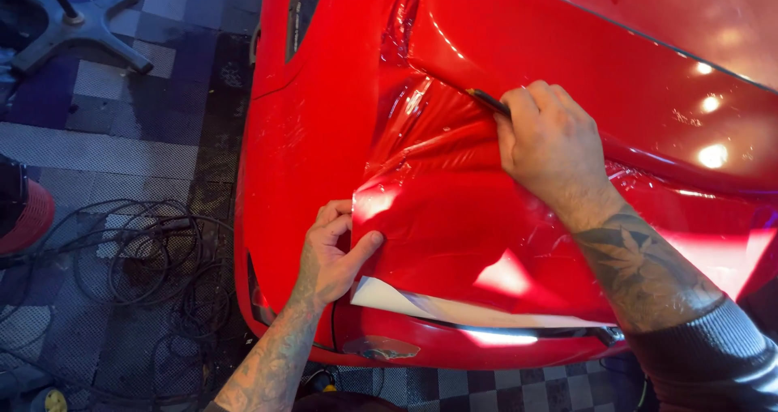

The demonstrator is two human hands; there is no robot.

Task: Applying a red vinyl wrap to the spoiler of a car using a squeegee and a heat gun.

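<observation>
Red film (454, 209) pinched by left hand (331, 254), right hand (551, 145) pressing tool (489, 100)

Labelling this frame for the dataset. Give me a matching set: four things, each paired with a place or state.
Things:
1. left hand
2. right hand
3. cables
4. white backing strip

Places or states:
A. coiled on the tiled floor beside the car
B. pinching the red film's left edge
C. gripping a dark tool at a crease in the film
D. showing along the film's lower edge

Pairs: 1-B, 2-C, 3-A, 4-D
</observation>
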